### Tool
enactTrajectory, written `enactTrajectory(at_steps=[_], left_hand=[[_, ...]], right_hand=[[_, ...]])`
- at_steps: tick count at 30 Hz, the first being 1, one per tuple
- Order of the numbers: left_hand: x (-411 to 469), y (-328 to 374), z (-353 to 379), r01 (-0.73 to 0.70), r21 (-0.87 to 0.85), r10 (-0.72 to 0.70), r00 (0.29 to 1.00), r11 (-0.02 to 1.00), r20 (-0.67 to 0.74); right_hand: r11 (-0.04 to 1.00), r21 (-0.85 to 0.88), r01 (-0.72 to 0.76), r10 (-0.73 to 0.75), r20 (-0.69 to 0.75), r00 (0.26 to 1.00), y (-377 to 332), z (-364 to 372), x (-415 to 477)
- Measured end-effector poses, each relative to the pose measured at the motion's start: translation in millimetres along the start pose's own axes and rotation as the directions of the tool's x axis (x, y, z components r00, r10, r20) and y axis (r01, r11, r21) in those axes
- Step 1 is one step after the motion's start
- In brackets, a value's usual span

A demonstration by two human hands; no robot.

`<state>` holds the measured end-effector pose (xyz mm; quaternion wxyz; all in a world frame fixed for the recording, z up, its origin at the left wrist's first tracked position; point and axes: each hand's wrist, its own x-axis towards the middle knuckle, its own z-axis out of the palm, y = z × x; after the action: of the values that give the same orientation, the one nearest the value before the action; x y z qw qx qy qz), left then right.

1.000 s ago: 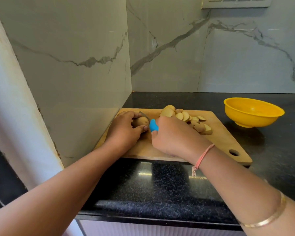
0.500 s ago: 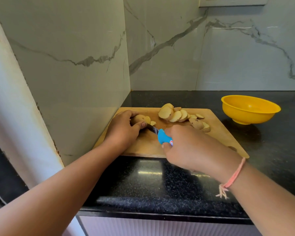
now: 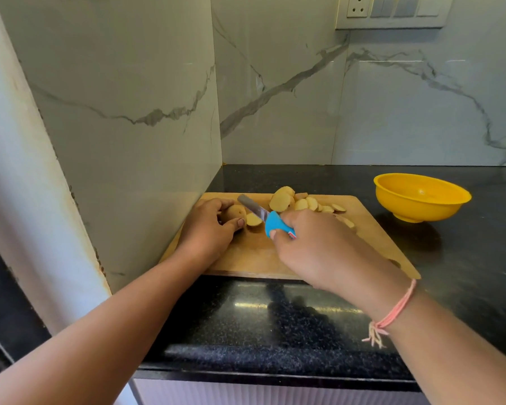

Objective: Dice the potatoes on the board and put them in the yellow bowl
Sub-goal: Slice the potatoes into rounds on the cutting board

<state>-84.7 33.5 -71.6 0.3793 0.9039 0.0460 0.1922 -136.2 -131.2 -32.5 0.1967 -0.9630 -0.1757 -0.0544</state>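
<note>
Black countertop (image 3: 275,317), yellow bowl (image 3: 421,210) beside wooden board (image 3: 260,252) bearing potato slices (image 3: 301,203)

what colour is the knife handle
Bright blue; the knife handle shows in the head view, gripped by the right hand.

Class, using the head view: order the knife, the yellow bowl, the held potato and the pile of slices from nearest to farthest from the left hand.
1. Potato: gripped by the left hand.
2. Knife: blade just right of that potato.
3. Pile of slices: far middle of the board.
4. Yellow bowl: off the board, far right.
</note>
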Motion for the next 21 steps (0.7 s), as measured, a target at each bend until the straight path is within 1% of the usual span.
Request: enactTrajectory(at_steps=[5,12,14,18,21], left_hand=[[2,-2,-1,0.005,-0.014,-0.005,1.000,1.000,-0.018],[2,-2,-2,-0.003,-0.017,0.002,0.999,1.000,-0.046],[2,-3,-2,-0.009,-0.017,0.008,0.999,1.000,-0.050],[4,-5,-1,-0.014,-0.015,0.013,0.999,1.000,-0.048],[3,-6,1,-0.019,-0.021,0.018,0.998,1.000,-0.054]], right_hand=[[0.999,-0.044,0.011,-0.010,0.015,1.000,-9,3,-1],[0.989,-0.144,0.030,-0.012,0.126,0.992,-35,-14,8],[0.990,-0.140,0.028,-0.006,0.155,0.988,-40,-22,16],[0.993,-0.114,-0.030,0.057,0.240,0.969,-46,-32,38],[0.993,-0.119,-0.029,0.061,0.274,0.960,-49,-27,52]])
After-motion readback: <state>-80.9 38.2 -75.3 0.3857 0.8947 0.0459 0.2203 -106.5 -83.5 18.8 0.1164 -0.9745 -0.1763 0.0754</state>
